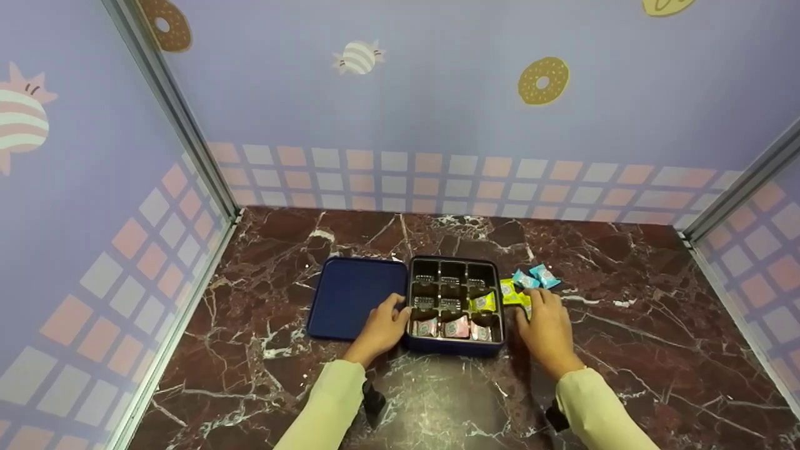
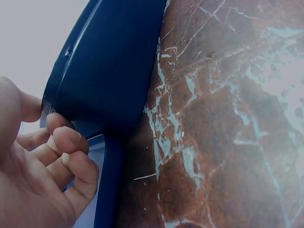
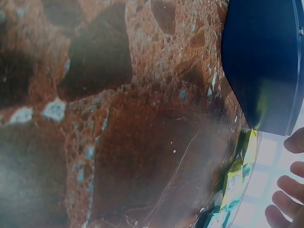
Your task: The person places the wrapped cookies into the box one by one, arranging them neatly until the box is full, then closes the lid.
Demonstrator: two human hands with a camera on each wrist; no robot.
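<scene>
A dark blue box [image 1: 455,345] with a divided tray stands on the marble table. Pink-wrapped candies [image 1: 456,327] sit in its front row, and one yellow-wrapped candy [image 1: 483,303] lies in the right compartment of the middle row. My left hand [image 1: 382,326] holds the box's left rim, thumb and curled fingers at the edge in the left wrist view. My right hand [image 1: 547,328] hovers right of the box, its fingers spread about loose yellow candies [image 1: 509,292]. In the right wrist view the fingers [image 3: 287,204] appear apart from the candies.
The blue lid [image 1: 356,299] lies flat against the box's left side. Blue-wrapped candies [image 1: 544,275] rest behind the yellow ones. Patterned panels [image 1: 437,112] bound the marble table [image 1: 269,387] at the back and both sides.
</scene>
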